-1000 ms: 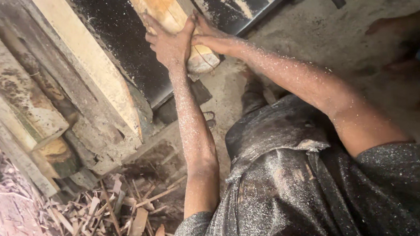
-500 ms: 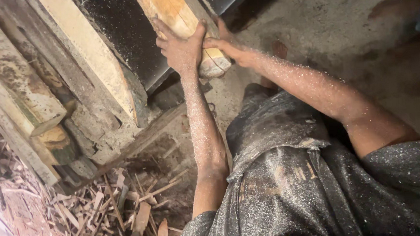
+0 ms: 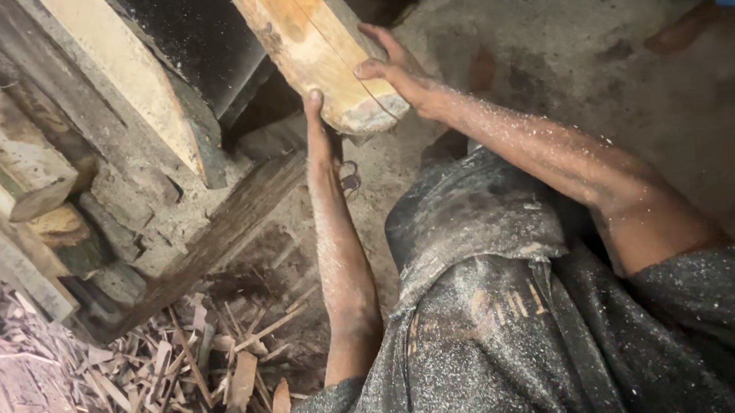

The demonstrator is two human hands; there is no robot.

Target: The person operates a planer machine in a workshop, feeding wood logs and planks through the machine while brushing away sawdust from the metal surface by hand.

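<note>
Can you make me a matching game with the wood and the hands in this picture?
Things:
1. wooden beam
2. left hand
3. right hand
4. wood scraps

Places:
a. heaped on the ground, lower left
b. on the beam's right side
c. held at its end by both hands
d. under the beam's end, left side

Pairs: 1-c, 2-d, 3-b, 4-a

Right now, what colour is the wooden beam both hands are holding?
Pale yellowish tan, with darker brown streaks; the wooden beam shows best in the head view.
</note>
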